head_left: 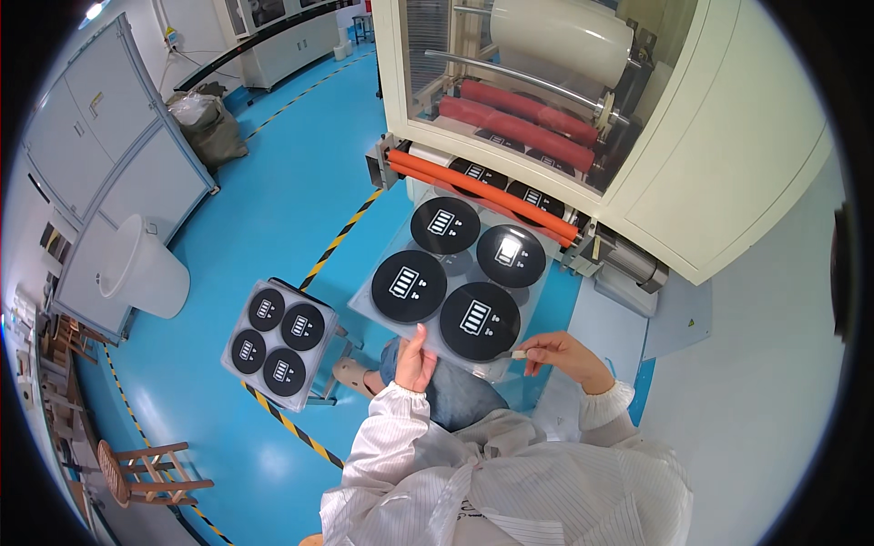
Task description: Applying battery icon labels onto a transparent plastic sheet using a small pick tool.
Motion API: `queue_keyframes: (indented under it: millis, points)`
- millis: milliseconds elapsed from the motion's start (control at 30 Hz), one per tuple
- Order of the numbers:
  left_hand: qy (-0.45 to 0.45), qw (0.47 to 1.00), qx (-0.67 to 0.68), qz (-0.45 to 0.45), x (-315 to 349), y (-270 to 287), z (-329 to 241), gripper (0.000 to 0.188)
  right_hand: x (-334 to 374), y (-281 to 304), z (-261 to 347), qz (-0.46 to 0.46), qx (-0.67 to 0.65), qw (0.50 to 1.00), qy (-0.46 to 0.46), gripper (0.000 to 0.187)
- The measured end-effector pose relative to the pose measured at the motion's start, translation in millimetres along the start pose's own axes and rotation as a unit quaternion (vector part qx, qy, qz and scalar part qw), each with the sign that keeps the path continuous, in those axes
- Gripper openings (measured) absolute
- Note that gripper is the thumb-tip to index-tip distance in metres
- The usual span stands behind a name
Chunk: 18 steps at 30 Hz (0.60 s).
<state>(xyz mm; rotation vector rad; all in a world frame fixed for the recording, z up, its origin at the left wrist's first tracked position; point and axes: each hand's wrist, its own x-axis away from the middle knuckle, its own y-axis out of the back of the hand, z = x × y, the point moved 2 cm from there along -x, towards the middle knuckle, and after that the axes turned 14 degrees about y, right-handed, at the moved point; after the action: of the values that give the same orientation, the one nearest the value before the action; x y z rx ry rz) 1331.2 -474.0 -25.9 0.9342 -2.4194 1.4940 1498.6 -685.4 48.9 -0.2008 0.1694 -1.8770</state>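
Observation:
A clear plastic sheet (362,298) bearing several black discs (480,321) with white battery-shaped prints stretches from the machine's front rollers to my body. My left hand (416,364) grips its near edge, thumb on top, below the near-left disc (409,287). To the right, my right hand (566,358) pinches a small thin tool with a pale handle (520,354); its dark, blade-like tip is at the lower right rim of the near-right disc. The tool's exact kind is too small to tell. Both forearms wear white striped sleeves.
A cream machine (728,136) with an orange roller (482,196) and red rollers stands ahead. Left, a stand carries a stack of similar disc sheets (231,338). Farther left are a white bin (150,273), a wooden stool (150,473) and grey cabinets (91,118). Striped tape (341,238) crosses the blue floor.

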Motion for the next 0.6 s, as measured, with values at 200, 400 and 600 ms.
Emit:
queue_keyframes:
  millis: [200,400,600]
  points:
    - [0.036,0.999,0.006,0.003,5.5,17.3,1.1,0.040,-53.1,21.1,1.2,-0.090,0.192,0.975,0.065,0.014]
    - [0.013,0.999,0.035,0.008,15.6,23.3,8.2,0.044,-164.4,45.1,-5.0,-0.157,0.463,0.839,0.238,0.020]
    - [0.026,0.999,0.039,0.018,19.3,29.5,10.2,0.045,-239.8,35.7,-13.7,-0.109,0.552,0.747,0.353,0.020]
